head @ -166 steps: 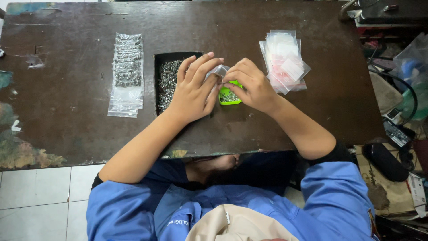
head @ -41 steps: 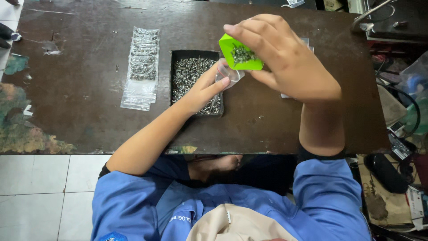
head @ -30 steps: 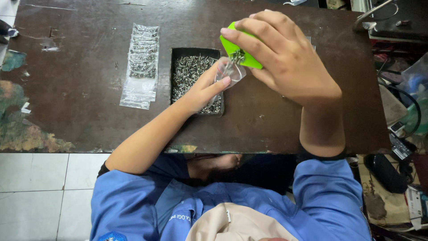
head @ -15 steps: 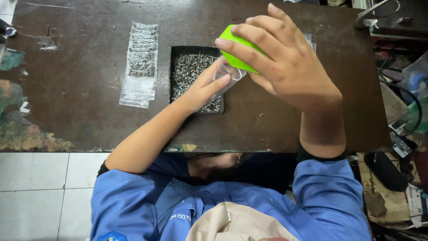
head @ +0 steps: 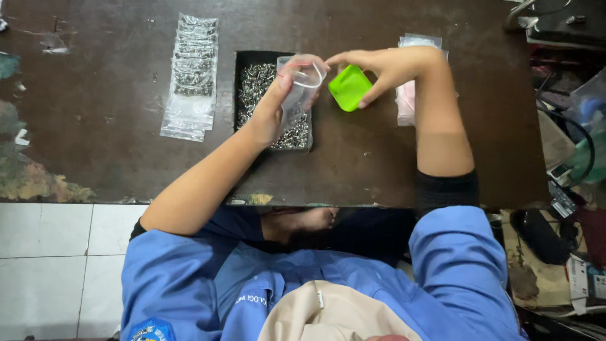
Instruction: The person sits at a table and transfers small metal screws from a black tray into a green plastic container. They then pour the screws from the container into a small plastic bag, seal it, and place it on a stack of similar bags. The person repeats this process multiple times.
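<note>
My left hand (head: 273, 107) pinches a small clear plastic bag (head: 300, 85) held open over the black tray of small metal screws (head: 259, 79). My right hand (head: 385, 66) grips a small bright green scoop-like dish (head: 349, 88), lowered close to the dark tabletop just right of the bag. The dish looks empty from above. Whether screws sit inside the bag is hard to tell.
A row of clear bags filled with screws (head: 189, 69) lies left of the tray. A stack of empty clear bags (head: 410, 95) lies behind my right wrist. The dark worn table (head: 107, 139) ends near my lap; cables and clutter (head: 562, 189) fill the right side.
My right hand tipped the green dish of screws over the bag's mouth, then lowered the emptied dish toward the table. My left hand raised the bag.
</note>
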